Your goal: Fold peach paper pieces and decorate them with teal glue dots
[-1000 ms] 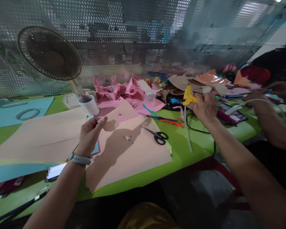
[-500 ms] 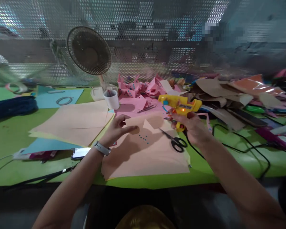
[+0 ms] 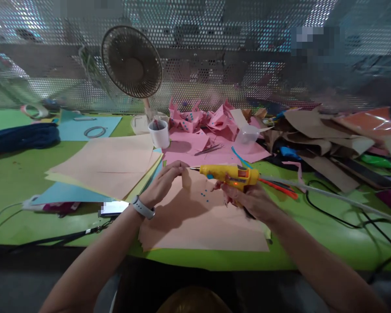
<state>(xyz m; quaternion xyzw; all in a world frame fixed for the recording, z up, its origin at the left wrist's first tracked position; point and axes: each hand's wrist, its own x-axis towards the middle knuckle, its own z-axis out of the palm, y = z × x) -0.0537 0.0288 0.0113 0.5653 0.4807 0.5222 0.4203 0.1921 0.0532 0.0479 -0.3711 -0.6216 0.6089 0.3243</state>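
Observation:
My right hand (image 3: 247,201) grips a yellow hot glue gun (image 3: 230,174) with its nozzle pointing left. The nozzle tip sits right at the fingertips of my left hand (image 3: 164,182), which pinches a small peach paper piece (image 3: 186,178). Both hands hover over a large peach paper sheet (image 3: 202,226) with small blue dots on it. A grey watch is on my left wrist. The gun's black cord (image 3: 345,221) runs off to the right over the green table (image 3: 329,243).
A white cup (image 3: 159,132) and a desk fan (image 3: 132,63) stand behind the hands. Stacked peach, yellow and blue sheets (image 3: 107,165) lie at left, pink paper scraps (image 3: 208,126) at the back, brown and orange paper (image 3: 329,126) at right. A phone (image 3: 112,208) lies near my left wrist.
My right hand brought the glue gun from the far right down to the paper piece in my left hand; the nozzle now meets my left fingertips. The view swung left.

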